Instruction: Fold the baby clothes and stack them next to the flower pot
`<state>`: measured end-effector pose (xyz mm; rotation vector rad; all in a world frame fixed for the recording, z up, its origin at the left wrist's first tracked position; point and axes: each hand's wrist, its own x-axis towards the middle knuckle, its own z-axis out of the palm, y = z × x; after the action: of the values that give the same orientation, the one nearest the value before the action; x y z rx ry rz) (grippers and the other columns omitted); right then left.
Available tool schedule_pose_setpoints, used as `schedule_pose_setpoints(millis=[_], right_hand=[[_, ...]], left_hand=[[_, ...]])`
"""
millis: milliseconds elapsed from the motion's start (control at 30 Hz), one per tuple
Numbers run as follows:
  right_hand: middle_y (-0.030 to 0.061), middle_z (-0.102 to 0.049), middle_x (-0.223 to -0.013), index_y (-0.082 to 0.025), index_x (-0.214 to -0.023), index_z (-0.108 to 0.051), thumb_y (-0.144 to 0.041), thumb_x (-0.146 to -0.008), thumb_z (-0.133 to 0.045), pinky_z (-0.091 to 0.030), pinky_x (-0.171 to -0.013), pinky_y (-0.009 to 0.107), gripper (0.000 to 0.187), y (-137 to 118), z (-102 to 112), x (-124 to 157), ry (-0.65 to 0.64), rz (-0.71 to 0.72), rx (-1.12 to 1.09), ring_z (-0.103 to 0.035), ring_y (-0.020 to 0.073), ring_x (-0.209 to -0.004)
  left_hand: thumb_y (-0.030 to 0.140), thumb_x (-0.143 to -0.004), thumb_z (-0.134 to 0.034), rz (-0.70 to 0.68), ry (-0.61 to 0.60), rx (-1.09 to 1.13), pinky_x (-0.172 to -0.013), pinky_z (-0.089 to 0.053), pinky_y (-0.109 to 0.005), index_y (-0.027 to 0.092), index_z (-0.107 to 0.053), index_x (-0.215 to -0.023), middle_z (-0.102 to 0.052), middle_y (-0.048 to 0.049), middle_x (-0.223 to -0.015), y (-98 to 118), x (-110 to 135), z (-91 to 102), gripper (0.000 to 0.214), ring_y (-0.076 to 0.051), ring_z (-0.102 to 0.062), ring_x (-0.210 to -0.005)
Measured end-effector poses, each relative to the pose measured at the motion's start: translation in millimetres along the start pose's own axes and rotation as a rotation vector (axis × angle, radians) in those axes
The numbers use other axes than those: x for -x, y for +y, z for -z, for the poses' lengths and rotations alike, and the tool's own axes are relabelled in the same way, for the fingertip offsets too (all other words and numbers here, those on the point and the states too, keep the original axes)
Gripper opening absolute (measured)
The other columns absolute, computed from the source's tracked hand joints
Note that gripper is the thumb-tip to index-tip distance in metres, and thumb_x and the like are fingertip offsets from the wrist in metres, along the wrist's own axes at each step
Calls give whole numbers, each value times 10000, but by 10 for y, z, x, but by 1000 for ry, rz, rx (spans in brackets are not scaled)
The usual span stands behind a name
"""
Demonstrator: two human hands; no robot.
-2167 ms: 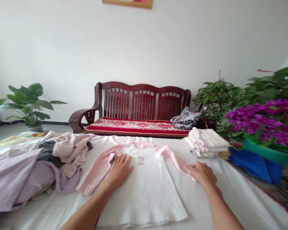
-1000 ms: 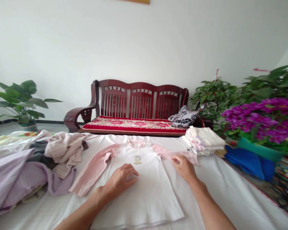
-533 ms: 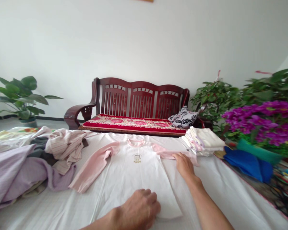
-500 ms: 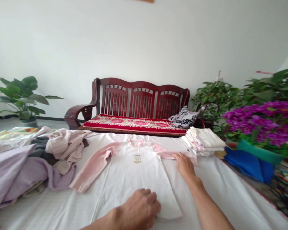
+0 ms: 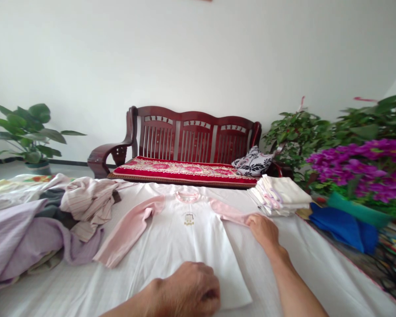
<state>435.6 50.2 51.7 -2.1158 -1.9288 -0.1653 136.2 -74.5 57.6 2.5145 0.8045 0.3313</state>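
Observation:
A white long-sleeved shirt (image 5: 181,242) with pink sleeves, a pink collar and a small printed figure on the chest lies spread out, collar away from me. My right hand (image 5: 263,231) is closed on the end of its right-hand pink sleeve, which runs straight out from the shoulder. Over the lower part of the shirt rests my left hand (image 5: 191,286), fingers curled under; what they hold, if anything, is hidden. The other sleeve slants down toward the left, lying loose on the white sheet (image 5: 303,273).
Rumpled lilac, striped and dark clothes (image 5: 36,237) are heaped at left. A stack of folded white clothes (image 5: 285,193) stands right of the shirt. Beyond are a wooden bench (image 5: 194,136) and potted plants; purple flowers (image 5: 366,167) and a blue cloth (image 5: 343,226) lie right.
My right hand has shifted outward along the sleeve to its end and closed there. My left hand has come slightly nearer to me, still curled over the shirt.

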Motion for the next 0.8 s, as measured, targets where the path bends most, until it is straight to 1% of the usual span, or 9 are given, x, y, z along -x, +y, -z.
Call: schedule_pose_setpoints(millis=[133,233,300,367,467,567,633,733,800], right_hand=[[9,-726,-1149,-292,-1009,-753,-194,-883,-420,-405,-697,271,369,23,61,-101,8,-141,-49,-665,184,-939],[46,-729,-1152,-267,-1121,-720,-223,-916,-380,-410,-729,276,400,-43,68,-255,9,-109,16,-657,197,-1007],[75,-740,-1105,-246,-1085,-734,-231,-920,-383,-403,-733,284,388,-120,50,-371,-23,-55,88,-659,208,-988],[93,-749,-1035,-232,-999,-755,-261,-896,-448,-394,-721,291,325,-202,16,-473,-65,-12,130,-660,221,-943],[76,-750,-963,-231,-902,-757,-273,-838,-547,-385,-724,289,224,-296,-49,-584,-112,38,136,-647,224,-926],[54,-743,-893,-226,-847,-737,-211,-841,-534,-373,-728,282,204,-334,-105,-648,-124,83,145,-639,200,-888],[71,-734,-913,-211,-886,-719,-186,-875,-496,-370,-748,291,225,-332,-138,-674,-90,94,156,-633,198,-892],[116,-704,-1027,-187,-1006,-677,-197,-939,-432,-364,-817,323,254,-302,-204,-690,9,92,172,-605,223,-993],[115,-687,-1060,-192,-1022,-660,-217,-957,-428,-359,-857,337,242,-270,-262,-687,51,97,173,-585,233,-1039]], left_hand=[[221,-865,-552,57,30,93,-746,-470,-206,246,-712,-953,-741,12,-896,-93,-29,-61,184,-147,-675,-808],[215,-866,-554,57,31,150,-763,-471,-196,268,-716,-1015,-756,23,-944,-153,-50,-98,226,-142,-687,-834],[216,-861,-570,13,30,151,-777,-470,-191,273,-724,-996,-758,27,-963,-169,-58,-110,213,-145,-691,-860],[213,-861,-574,-22,34,145,-789,-469,-190,275,-729,-978,-757,30,-962,-174,-61,-117,204,-146,-691,-871],[199,-861,-572,-51,35,162,-802,-472,-187,279,-728,-1002,-753,31,-964,-187,-60,-127,225,-141,-690,-873],[180,-845,-579,-75,40,173,-802,-479,-191,272,-728,-1024,-750,23,-952,-202,-59,-138,250,-141,-690,-857],[160,-828,-587,-87,46,168,-795,-482,-192,269,-731,-1023,-749,22,-932,-206,-63,-142,266,-141,-689,-842],[131,-802,-605,-100,62,157,-783,-479,-178,265,-735,-1006,-746,29,-900,-204,-71,-146,277,-132,-686,-822],[123,-798,-612,-106,75,144,-774,-475,-169,260,-735,-1001,-745,31,-891,-204,-76,-150,274,-126,-684,-812]])
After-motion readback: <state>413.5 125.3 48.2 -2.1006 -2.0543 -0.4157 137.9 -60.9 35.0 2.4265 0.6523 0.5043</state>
